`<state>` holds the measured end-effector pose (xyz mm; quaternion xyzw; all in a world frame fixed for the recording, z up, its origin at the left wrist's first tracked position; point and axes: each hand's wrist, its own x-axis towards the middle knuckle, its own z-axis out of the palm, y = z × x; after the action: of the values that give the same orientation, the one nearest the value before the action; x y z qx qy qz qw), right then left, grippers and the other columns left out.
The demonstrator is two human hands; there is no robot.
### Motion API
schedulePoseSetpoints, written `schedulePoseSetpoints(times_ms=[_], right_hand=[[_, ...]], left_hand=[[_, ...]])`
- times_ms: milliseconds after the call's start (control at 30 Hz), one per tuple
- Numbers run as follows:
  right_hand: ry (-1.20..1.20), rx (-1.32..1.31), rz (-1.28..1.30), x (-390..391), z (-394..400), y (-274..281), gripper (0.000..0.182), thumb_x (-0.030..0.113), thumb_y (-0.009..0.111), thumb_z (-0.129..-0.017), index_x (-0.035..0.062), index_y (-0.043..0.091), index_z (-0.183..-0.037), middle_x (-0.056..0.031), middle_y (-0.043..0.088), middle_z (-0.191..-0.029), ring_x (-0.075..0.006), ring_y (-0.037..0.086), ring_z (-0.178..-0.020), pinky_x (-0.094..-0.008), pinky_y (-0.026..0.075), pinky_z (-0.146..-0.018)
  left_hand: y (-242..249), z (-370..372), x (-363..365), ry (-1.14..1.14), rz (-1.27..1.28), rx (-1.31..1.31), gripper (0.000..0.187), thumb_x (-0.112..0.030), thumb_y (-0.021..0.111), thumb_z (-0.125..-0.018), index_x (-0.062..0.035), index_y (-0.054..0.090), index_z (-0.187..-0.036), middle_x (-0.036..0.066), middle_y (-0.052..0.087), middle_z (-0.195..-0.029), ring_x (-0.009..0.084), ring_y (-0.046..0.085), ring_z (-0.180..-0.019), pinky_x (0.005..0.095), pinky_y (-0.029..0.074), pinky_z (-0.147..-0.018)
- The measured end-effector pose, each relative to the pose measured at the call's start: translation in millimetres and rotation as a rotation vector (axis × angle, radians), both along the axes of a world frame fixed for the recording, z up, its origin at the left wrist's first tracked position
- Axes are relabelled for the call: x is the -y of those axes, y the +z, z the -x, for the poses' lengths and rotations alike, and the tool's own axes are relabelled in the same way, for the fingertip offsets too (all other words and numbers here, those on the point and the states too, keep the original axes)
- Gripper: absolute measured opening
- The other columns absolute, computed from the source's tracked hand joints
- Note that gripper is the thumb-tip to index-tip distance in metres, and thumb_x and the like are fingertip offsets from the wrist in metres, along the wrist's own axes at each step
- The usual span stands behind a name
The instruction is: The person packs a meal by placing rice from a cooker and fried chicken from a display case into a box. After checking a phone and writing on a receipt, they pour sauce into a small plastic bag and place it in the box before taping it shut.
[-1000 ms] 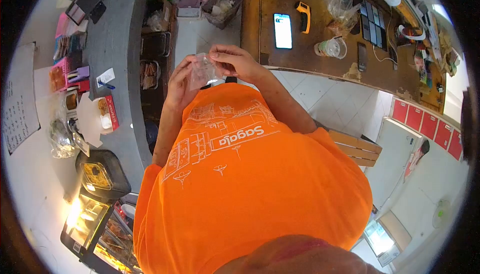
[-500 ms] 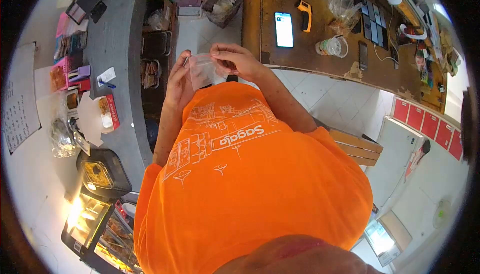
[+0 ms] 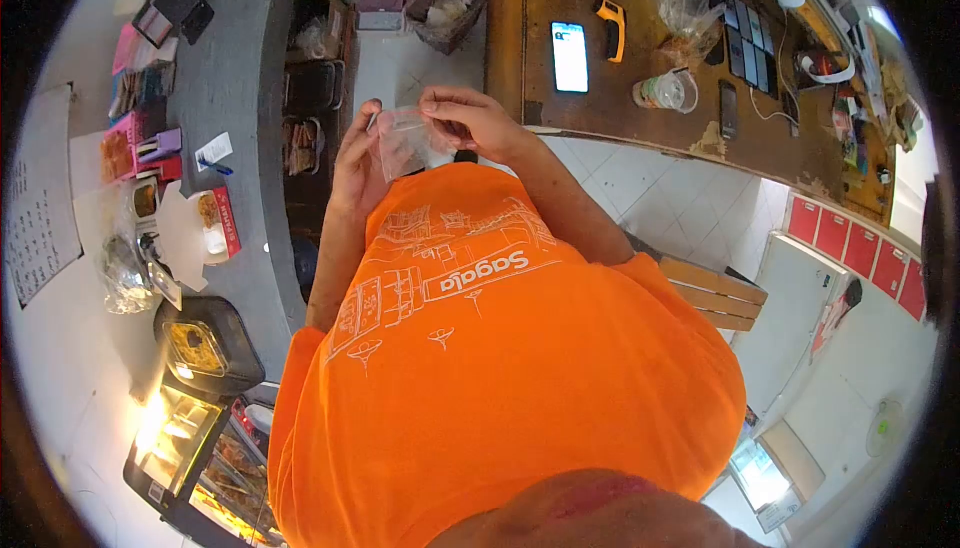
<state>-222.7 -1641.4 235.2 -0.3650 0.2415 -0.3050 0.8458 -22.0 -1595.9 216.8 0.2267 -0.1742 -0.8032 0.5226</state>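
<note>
A small clear plastic bag is stretched between my two hands, just in front of the orange shirt. My left hand pinches its left edge near the top, with fingertips pointing up. At the bag's upper right corner, my right hand is closed with thumb and fingers together on the plastic. The bag looks flat; whether anything lies inside cannot be made out. Part of its lower edge is hidden against the shirt and the left palm.
Left is a grey counter with an open food box, a blue pen and a black tray. On the brown table at right lie a lit phone, a yellow-black thermometer gun and a plastic cup. A bin stands ahead.
Both hands keep nearly the same place and grip. The plastic bag's surface has shifted slightly between them; the surroundings look the same.
</note>
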Motion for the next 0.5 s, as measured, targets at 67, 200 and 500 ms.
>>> schedulePoseSetpoints(times_ms=[67,200,500], right_hand=[[-0.001,-0.004,-0.001,-1,-1,0,0.019,0.022,0.047,-0.097,0.0092,0.053,-0.084,0.0038,0.042,-0.062,-0.0042,0.035,-0.049,-0.0200,0.024,-0.043],[-0.026,-0.017,-0.020,-2,-3,-3,0.019,0.022,0.047,-0.097,0.0093,0.052,-0.084,0.0040,0.041,-0.061,-0.0042,0.034,-0.048,-0.0200,0.024,-0.043],[-0.019,-0.072,0.031,-7,-9,4,0.018,0.023,0.049,-0.097,0.0082,0.052,-0.086,0.0038,0.041,-0.062,-0.0042,0.033,-0.049,-0.0207,0.024,-0.045]], left_hand=[[-1,-1,-1,0.008,0.003,0.008,0.029,-0.013,0.052,-0.091,-0.0134,0.043,-0.119,0.006,0.057,-0.111,0.0191,0.055,-0.103,0.0326,0.047,-0.083],[-2,-1,-2,-0.008,0.013,-0.002,0.027,-0.012,0.050,-0.093,-0.0135,0.042,-0.118,0.007,0.057,-0.111,0.0195,0.055,-0.103,0.0329,0.047,-0.084],[8,-2,-2,0.018,-0.011,0.118,0.035,-0.022,0.050,-0.094,-0.0101,0.040,-0.125,0.011,0.055,-0.118,0.0226,0.052,-0.111,0.0360,0.044,-0.090]])
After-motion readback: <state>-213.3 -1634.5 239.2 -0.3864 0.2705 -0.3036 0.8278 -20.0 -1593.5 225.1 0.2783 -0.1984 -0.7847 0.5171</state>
